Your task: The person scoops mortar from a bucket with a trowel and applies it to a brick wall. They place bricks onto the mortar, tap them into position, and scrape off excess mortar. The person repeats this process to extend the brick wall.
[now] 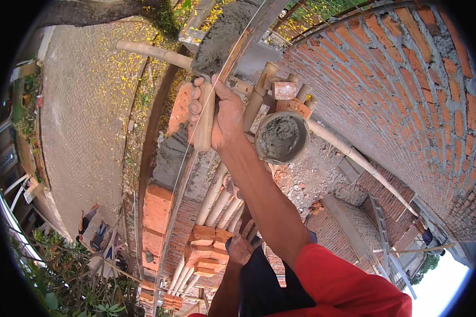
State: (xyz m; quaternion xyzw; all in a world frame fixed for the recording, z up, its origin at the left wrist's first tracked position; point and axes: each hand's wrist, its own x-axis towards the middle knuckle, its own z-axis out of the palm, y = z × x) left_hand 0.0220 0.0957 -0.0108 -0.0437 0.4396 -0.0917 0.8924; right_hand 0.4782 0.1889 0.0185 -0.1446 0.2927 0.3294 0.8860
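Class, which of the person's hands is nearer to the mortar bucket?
Right. The right hand, gripping a wooden handle, is just up and left of the bucket in the picture; the left hand is well below it.

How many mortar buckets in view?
1: the bucket, just right of the right hand, which grips a wooden handle. More could be hidden behind the forearm.
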